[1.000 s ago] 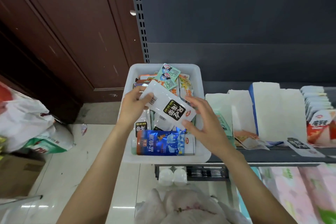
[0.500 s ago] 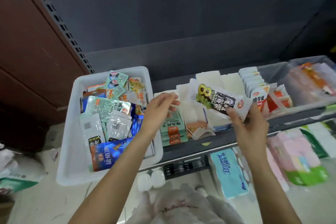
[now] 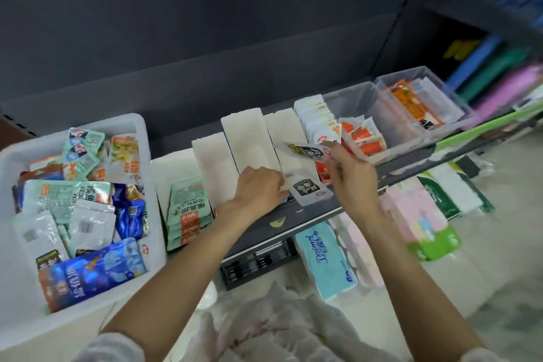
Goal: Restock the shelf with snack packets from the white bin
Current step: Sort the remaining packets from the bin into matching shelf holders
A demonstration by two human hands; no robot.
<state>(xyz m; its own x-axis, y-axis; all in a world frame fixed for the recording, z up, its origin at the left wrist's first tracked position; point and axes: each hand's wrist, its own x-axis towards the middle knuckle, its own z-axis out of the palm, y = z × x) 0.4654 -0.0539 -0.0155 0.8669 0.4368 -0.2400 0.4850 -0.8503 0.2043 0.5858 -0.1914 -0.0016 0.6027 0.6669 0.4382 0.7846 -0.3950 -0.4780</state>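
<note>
The packet (image 3: 307, 151) has left the bin (image 3: 141, 126) and now hangs over the shelf's (image 3: 311, 214) white boxes (image 3: 249, 138), pinched in the right hand (image 3: 349, 173); the left hand (image 3: 258, 189) steadies a box, grip hidden. Placement looks imminent.

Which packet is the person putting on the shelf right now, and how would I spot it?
Find the dark shelf beside the white bin, then the row of white cardboard dividers on it. Above the rightmost divider, the right hand pinches a white packet. Unlike the red-and-orange packets beside it, it has a black label and is up in the air.
</note>
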